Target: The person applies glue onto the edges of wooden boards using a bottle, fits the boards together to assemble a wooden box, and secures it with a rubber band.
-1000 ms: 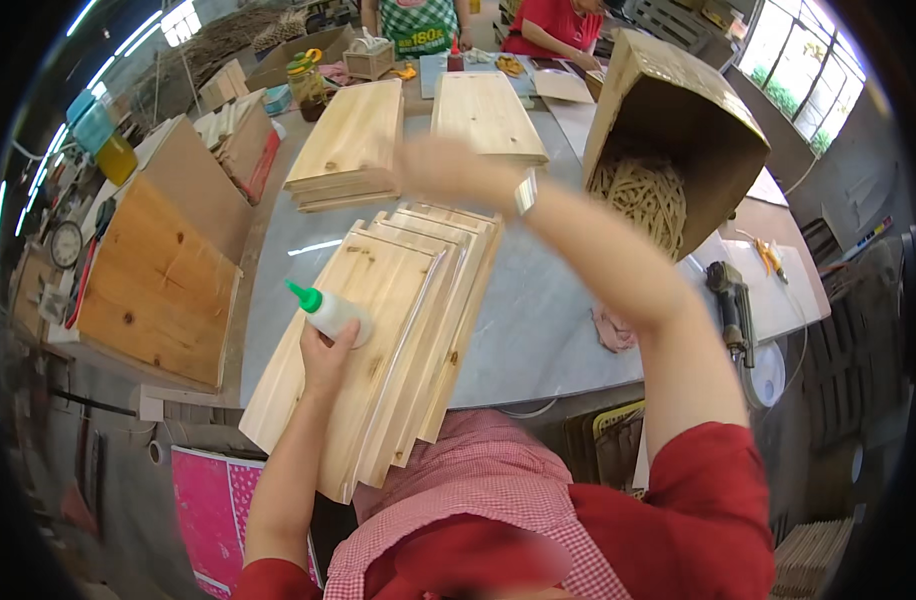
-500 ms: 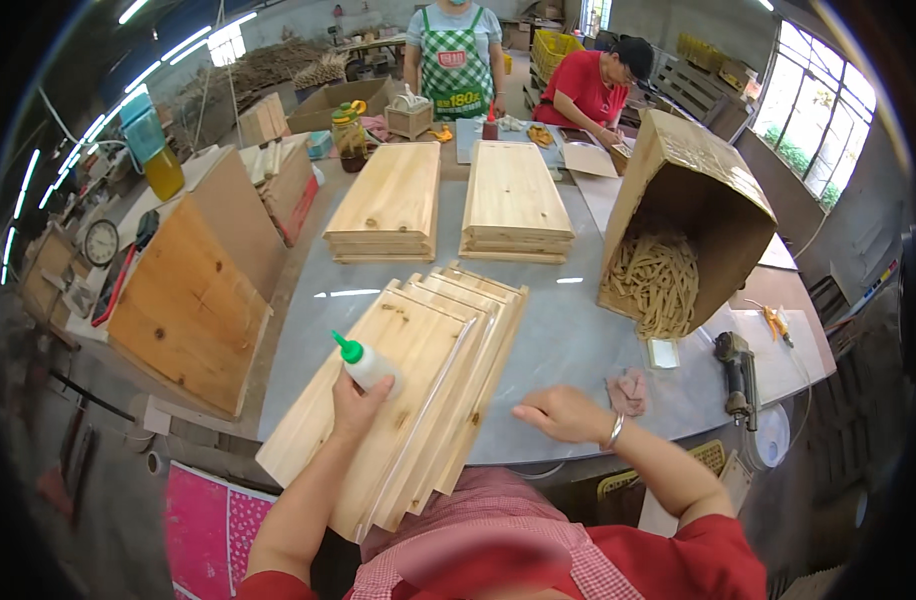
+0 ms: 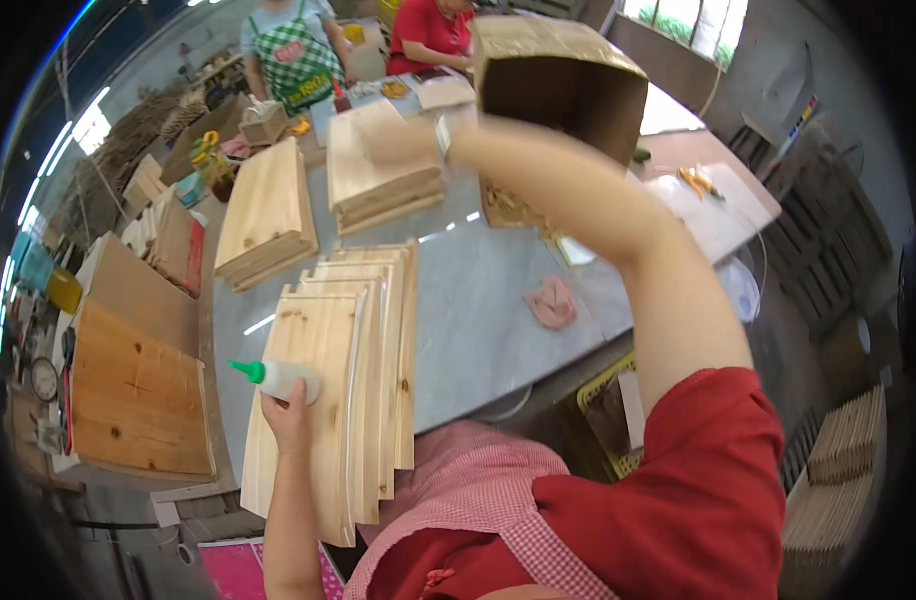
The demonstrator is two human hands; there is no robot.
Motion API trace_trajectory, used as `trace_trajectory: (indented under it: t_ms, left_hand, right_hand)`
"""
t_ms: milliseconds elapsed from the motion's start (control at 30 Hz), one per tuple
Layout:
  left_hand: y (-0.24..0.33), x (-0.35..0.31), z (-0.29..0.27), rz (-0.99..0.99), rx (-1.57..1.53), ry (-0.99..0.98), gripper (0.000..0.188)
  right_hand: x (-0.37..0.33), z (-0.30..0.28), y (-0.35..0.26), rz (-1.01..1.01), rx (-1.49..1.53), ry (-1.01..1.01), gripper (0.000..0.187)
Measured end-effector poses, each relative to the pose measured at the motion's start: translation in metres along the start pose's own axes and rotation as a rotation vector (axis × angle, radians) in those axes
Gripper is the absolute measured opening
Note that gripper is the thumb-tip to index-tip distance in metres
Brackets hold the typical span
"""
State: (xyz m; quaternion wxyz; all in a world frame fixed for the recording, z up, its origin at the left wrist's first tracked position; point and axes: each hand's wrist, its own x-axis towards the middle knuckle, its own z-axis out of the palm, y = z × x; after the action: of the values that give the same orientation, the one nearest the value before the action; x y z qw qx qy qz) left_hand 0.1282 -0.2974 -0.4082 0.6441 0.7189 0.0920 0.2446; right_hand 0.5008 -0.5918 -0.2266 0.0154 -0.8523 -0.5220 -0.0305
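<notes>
My left hand (image 3: 287, 415) is wrapped round a white squeeze bottle (image 3: 284, 380) with a green nozzle. The bottle lies tilted over a fanned stack of pine boards (image 3: 318, 440), whose overlapped long edges carry glossy wet-looking lines. Stretched far forward, my right hand (image 3: 403, 143) is smeared by motion above the right-hand pile of boards (image 3: 373, 190); whether it touches them cannot be made out. To the left of that pile stands another neat pile of boards (image 3: 263, 215).
A cardboard box (image 3: 558, 45) lies on its side at the far right, partly behind my right arm. A pink cloth (image 3: 552, 302) rests on the grey table (image 3: 478, 330). Wooden panels (image 3: 143, 370) stand at the left. Across the table are two people, one in a green checked apron (image 3: 296, 60).
My right hand has swung from near my body to the far right-hand pile. The view has turned to the right. My left hand keeps the bottle over the fanned boards.
</notes>
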Motion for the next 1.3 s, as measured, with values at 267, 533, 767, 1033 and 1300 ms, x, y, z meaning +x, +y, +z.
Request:
trace_trajectory:
  t_ms: [267, 533, 767, 1033, 1300]
  left_hand:
    - [-0.02, -0.007, -0.008, -0.053, 0.016, 0.021, 0.048]
    - [-0.009, 0.003, -0.006, -0.038, 0.123, 0.043, 0.045]
    - [-0.02, 0.011, 0.004, 0.05, 0.139, 0.039, 0.049]
    - [-0.007, -0.011, -0.005, 0.003, 0.031, 0.039, 0.05]
    - [-0.008, 0.001, -0.002, -0.016, 0.014, 0.034, 0.051]
  right_hand:
    - [-0.045, -0.055, -0.07, 0.336, 0.125, -0.46, 0.046]
    - [-0.054, -0.031, -0.074, 0.374, 0.393, 0.138, 0.024]
    - [-0.095, 0.133, -0.042, 0.399, 0.396, -0.426, 0.01]
    - [-0.178, 0.107, -0.203, 0.279, 0.532, 0.138, 0.028]
    - [-0.214, 0.18, -0.261, 0.596, 0.696, 0.295, 0.029]
